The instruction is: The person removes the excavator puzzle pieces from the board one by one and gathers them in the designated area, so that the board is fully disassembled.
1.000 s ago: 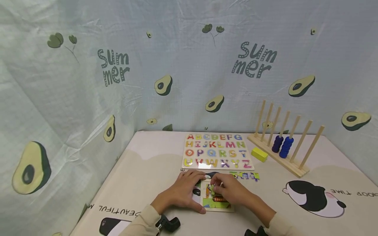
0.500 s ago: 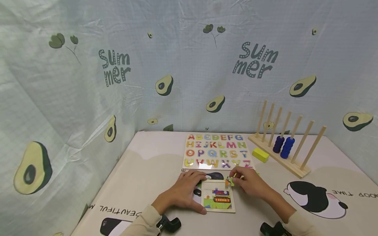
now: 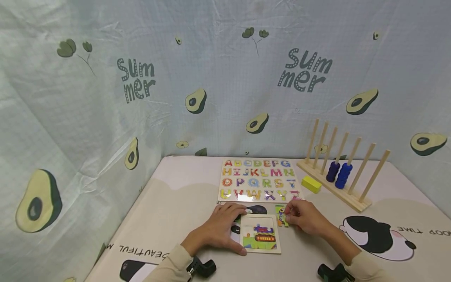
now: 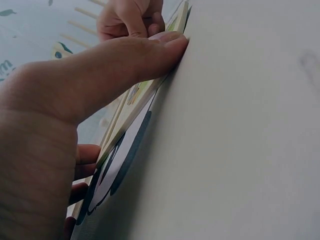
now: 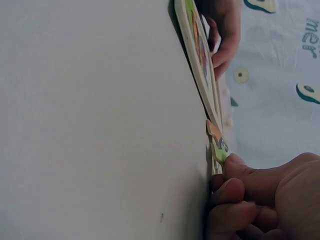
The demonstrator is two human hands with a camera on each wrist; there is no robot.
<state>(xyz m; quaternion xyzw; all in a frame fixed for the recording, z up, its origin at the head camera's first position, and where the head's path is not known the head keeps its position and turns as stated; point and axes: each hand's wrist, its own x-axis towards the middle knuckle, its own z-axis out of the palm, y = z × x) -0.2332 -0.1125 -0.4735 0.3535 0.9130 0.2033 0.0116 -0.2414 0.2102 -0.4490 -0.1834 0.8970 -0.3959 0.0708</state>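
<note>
A small wooden jigsaw tray (image 3: 261, 234) lies on the table, with several joined pieces making a red and purple vehicle picture in its lower right. My left hand (image 3: 222, 229) holds the tray from the left, thumb at the near corner and fingers at the far one. Just right of the tray, my right hand (image 3: 305, 216) pinches a green and orange jigsaw piece (image 5: 218, 142) between thumb and finger, low by the table. Other green jigsaw pieces (image 3: 280, 210) lie beside that hand; fingers partly hide them.
Behind the tray lies an alphabet puzzle board (image 3: 260, 180). A yellow block (image 3: 311, 184) and a wooden peg rack (image 3: 334, 187) with dark blue beads stand at the back right. A printed cloth wall (image 3: 218, 78) rises behind the table.
My right hand has moved off the tray to the right, carrying a jigsaw piece, and is now lower by the loose pieces. The left hand and tray have stayed put.
</note>
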